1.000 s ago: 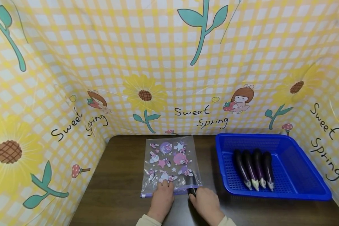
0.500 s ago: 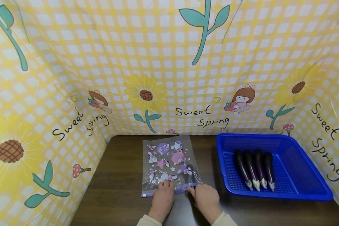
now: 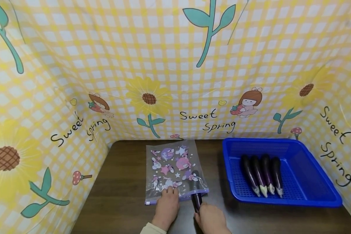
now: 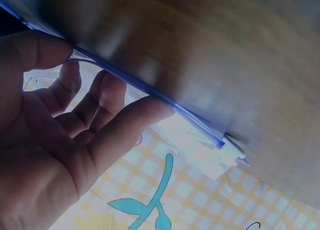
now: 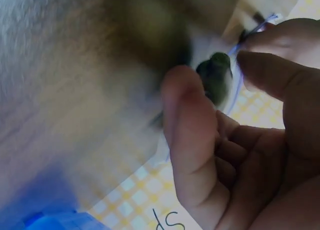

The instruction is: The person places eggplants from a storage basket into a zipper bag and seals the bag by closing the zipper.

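A clear zip bag printed with pink and purple cartoon figures lies flat, its purple zip edge towards me. My left hand holds that edge near its middle; in the left wrist view its fingers and thumb meet the purple strip. An eggplant lies partly inside the bag's right side, with its near part sticking out of the mouth. At its near end, my right hand grips it. The green stem end shows between thumb and fingers in the right wrist view.
To the right stands a blue plastic basket with several eggplants side by side in its left part. The brown wooden table ends at a yellow checked cloth hung behind and at the sides.
My right hand has moved back from the zip edge towards me, and more of the eggplant's near part shows outside the bag. The bag has shifted slightly left; my left hand keeps its place.
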Demonstrator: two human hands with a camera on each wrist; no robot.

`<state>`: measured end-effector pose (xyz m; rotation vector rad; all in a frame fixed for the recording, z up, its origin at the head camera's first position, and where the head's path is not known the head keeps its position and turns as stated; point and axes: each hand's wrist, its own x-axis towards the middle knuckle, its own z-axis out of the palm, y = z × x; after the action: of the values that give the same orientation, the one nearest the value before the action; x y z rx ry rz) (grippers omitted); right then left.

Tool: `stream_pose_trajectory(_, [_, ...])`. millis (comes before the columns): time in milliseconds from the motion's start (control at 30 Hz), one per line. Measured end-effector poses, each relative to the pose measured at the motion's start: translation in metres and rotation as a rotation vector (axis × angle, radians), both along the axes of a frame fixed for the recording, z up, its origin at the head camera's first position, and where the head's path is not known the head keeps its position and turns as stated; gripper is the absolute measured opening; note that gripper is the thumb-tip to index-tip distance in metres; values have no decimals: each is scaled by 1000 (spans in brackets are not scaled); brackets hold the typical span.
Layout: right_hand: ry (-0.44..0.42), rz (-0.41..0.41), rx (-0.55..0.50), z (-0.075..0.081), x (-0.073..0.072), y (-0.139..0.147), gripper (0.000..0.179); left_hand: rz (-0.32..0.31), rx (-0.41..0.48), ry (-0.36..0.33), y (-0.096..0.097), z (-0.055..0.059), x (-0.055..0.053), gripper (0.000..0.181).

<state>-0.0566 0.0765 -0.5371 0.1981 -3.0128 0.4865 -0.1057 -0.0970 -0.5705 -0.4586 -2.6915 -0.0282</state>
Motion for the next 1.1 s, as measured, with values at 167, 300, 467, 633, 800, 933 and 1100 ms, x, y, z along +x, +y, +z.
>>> stream_pose_trajectory(167, [71,-21,18,-9,-1,-2,32,-16,14,8,-1,2,0,32])
stream_pose_trajectory(300, [140,-44,9,-11,-6,-3,30,-18,15,23,-1,1,0,32])
stream_pose_trajectory(467, [182,-69,7,-12,-17,-4,29,-15,20,39,0,1,0,30])
stream_pose_trajectory(633, [142,-78,4,-14,-29,-4,28,-8,23,33,0,0,0,26])
stream_pose_trajectory(800, [134,-87,15,-17,-39,-4,28,-6,33,21,1,0,0,22])
stream_pose_trajectory(933, [160,-98,14,-20,-44,-3,26,-9,30,21,1,-1,1,20])
stream_pose_trajectory(1100, [138,-96,-11,-21,-47,-4,23,-5,34,26,0,-1,1,21])
